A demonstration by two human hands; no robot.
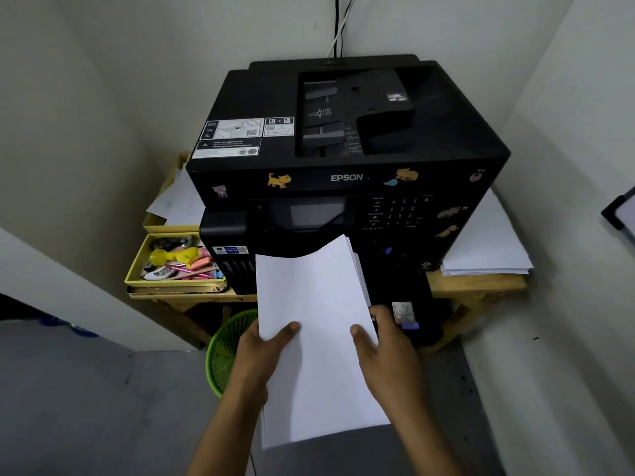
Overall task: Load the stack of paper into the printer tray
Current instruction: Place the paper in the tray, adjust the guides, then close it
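Left hand point(256, 355) and right hand point(385, 352) both gripping paper stack point(309, 304) by side edges, before printer point(343, 166); stack bowing, light, floppy, likely sliding apart.

The printer point(347, 176) is black plastic, faintly glossy on top. The paper point(316, 338) is smooth, matt white. The table point(477, 286) is bare pale wood. The basket point(226, 348) is green plastic mesh.

Both bare forearms reach forward from the lower edge of the view. The left hand point(256, 355) pinches the paper stack point(316, 324) at its left edge, thumb on top; the right hand point(386, 352) holds the right edge, thumb on top, fingers curled around the side.
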